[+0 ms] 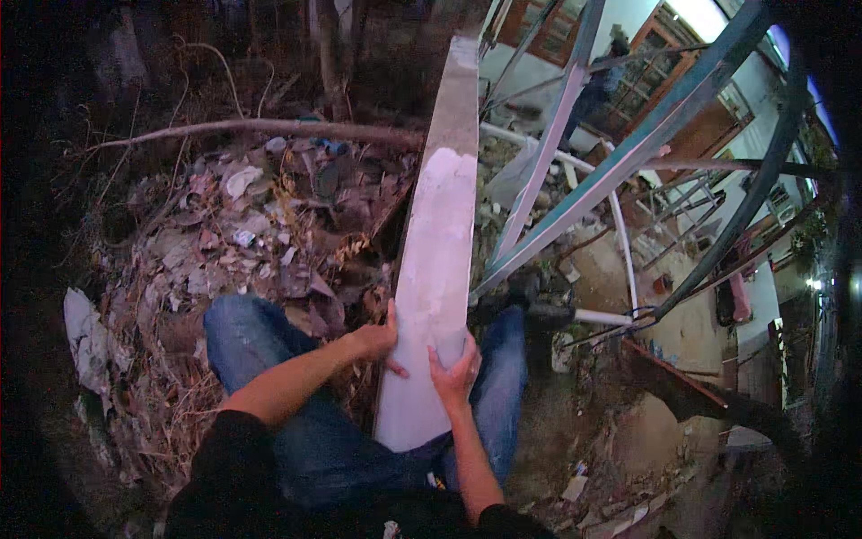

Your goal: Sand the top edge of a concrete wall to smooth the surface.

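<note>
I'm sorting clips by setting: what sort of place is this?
Probably an outdoor yard beside a house or similar building: littered ground and a long bare branch on the left, a pale building with brown woodwork on the right.

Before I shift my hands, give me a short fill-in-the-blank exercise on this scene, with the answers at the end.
1. The left hand touches the ledge along its ____ edge.
2. The right hand touches the ledge along its ____ edge.
3. The person's jeans are ____ in colour.
4. The long branch lies to the ____ of the ledge.

Missing words: left; right; blue; left.
</note>
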A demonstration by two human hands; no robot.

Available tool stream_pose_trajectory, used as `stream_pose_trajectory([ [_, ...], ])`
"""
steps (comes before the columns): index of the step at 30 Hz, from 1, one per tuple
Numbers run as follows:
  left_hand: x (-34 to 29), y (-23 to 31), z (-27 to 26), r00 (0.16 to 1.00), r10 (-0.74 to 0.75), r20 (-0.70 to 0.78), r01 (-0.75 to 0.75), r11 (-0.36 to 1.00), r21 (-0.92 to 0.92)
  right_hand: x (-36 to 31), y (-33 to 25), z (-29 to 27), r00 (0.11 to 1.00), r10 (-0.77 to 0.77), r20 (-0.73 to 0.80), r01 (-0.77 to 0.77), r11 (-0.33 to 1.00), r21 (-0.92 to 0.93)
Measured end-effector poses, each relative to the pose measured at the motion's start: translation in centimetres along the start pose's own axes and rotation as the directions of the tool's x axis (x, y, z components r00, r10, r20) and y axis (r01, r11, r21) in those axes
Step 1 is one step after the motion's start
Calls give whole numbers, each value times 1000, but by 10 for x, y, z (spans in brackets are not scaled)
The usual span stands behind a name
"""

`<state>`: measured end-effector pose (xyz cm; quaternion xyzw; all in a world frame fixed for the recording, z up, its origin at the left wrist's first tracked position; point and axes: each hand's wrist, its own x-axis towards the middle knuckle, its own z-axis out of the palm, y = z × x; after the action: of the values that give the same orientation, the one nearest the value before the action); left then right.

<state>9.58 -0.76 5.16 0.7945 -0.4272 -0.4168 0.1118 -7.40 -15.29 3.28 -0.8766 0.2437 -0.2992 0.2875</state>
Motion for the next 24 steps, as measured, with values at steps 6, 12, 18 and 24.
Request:
stream_pose_trajectory([
  [6, -8, -6, 8, 998, 27, -48, -31, 995, -92, -14, -11, 13, 985, -130, 118, 151, 970, -192],
  [12, 3, -11, 14, 993, -15, -116, 1, 993, -115, -9, -12, 18, 974, -158, 162, 212, 883, -418],
  [18, 13, -29, 34, 844, 239, -480, -319, 943, -92, -11, -8, 23, 970, -104, 220, 184, 905, -383],
  [24, 18, -24, 51, 803, 156, -575, -427, 824, -372, -13, -4, 28, 976, -65, 207, 141, 917, -374],
])
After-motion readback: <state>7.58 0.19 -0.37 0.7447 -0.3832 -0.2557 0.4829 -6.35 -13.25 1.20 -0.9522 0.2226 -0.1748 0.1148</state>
